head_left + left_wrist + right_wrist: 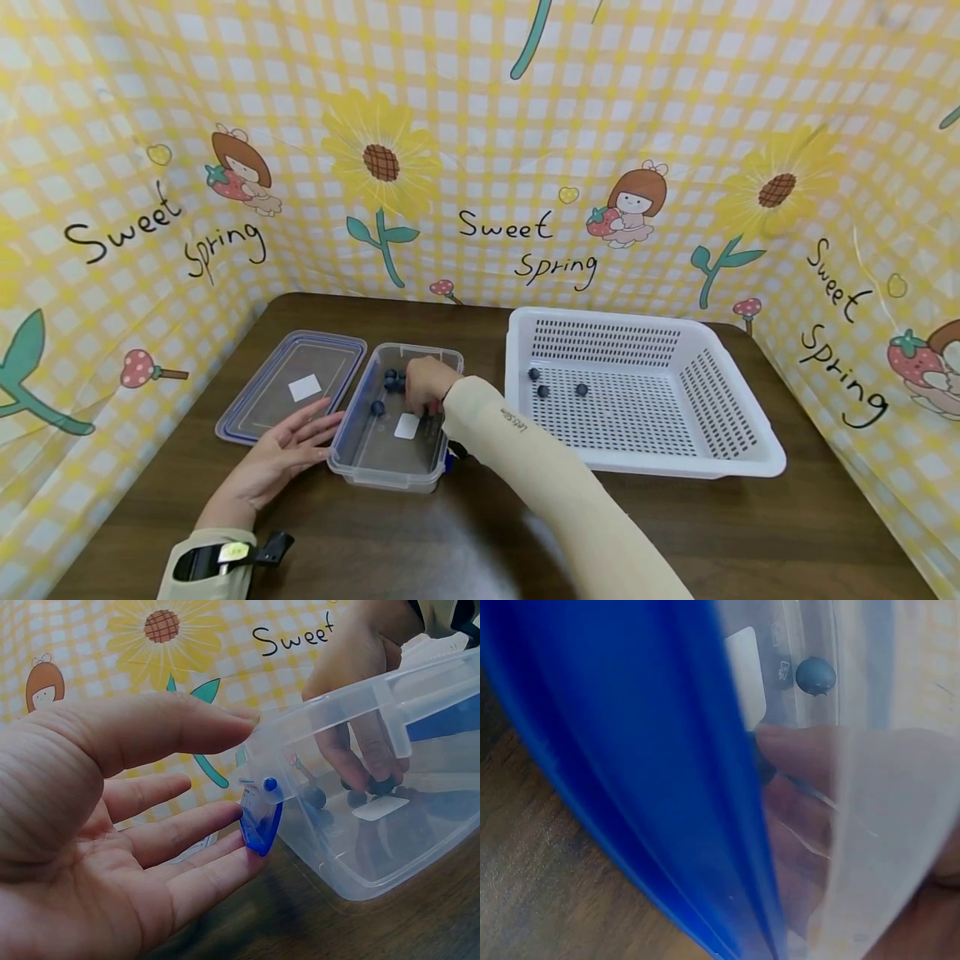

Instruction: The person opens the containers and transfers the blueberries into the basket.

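Observation:
A clear plastic food container (386,477) stands on the table with several blueberries (378,407) inside. My right hand (430,383) reaches down into it. In the left wrist view its thumb and fingers pinch a blueberry (382,784) close to the container floor; in the right wrist view that blueberry (764,761) is partly hidden behind the blue clip (667,750). Another blueberry (815,676) lies apart from those fingers. My left hand (279,457) is beside the container's left side, fingers extended, fingertips touching a blue side clip (261,821).
The container's lid (281,379), with a blue seal and white label, lies flat to the left. On the right is a white perforated basket (750,450) holding three blueberries (582,389). A yellow checked cloth (480,150) walls the wooden table (360,550) at the back and sides.

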`<state>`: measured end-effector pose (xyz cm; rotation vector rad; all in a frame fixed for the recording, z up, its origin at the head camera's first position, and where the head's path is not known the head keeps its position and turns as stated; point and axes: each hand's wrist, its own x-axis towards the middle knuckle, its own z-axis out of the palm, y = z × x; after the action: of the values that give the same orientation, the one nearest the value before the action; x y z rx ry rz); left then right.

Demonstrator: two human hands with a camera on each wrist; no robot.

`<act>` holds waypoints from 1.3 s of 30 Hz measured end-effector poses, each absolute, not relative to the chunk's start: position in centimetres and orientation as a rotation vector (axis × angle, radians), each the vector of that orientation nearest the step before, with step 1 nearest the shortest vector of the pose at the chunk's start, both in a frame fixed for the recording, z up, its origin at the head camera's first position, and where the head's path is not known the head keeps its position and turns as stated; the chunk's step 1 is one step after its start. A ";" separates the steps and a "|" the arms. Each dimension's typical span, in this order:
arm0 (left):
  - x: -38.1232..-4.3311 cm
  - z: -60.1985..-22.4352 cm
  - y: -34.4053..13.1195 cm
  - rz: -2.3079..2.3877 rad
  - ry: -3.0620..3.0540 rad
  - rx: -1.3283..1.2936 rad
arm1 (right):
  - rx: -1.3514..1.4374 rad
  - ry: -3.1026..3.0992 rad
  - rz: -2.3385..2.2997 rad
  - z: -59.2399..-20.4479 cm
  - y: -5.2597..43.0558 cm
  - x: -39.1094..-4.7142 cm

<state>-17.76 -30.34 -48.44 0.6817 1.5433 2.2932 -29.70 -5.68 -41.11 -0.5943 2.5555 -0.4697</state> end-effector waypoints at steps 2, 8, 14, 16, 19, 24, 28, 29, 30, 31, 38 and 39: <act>-17.8 -48.4 -30.3 2.292 1.539 0.684 | -0.578 2.545 -0.497 -40.9 -5.5 -29.6; -17.8 -48.4 -30.3 2.291 1.535 0.692 | -0.542 2.463 -0.610 -39.9 -5.1 -29.3; -17.9 -48.5 -30.4 2.292 1.525 0.708 | -0.547 2.377 -0.746 -39.0 -4.9 -29.1; -17.9 -48.5 -30.5 2.291 1.522 0.708 | -0.548 2.349 -0.783 -38.8 -4.7 -29.2; -17.9 -48.6 -30.5 2.291 1.520 0.701 | -0.544 2.313 -0.833 -38.6 -4.5 -29.3; -17.9 -48.5 -30.4 2.292 1.529 0.685 | -0.548 2.249 -0.929 -38.1 -4.0 -29.9; -17.9 -48.3 -30.4 2.294 1.538 0.682 | -0.553 2.189 -0.975 -37.5 -3.6 -30.5; -17.9 -48.3 -30.4 2.294 1.537 0.683 | -0.554 2.173 -0.986 -37.4 -3.4 -30.6; -17.9 -48.3 -30.4 2.294 1.536 0.683 | -0.556 2.160 -0.996 -37.2 -3.3 -30.7; -17.9 -48.3 -30.4 2.294 1.536 0.685 | -0.558 2.147 -1.011 -37.0 -3.2 -30.8; -17.8 -48.3 -30.3 2.294 1.519 0.708 | -0.551 2.074 -1.109 -35.7 -1.9 -31.6; -17.8 -48.3 -30.3 2.294 1.519 0.708 | -0.549 2.073 -1.118 -35.5 -1.6 -31.7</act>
<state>-17.78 -30.31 -48.30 0.7084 1.5188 2.2938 -31.75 -1.64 -35.53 -0.5487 2.0727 -1.1178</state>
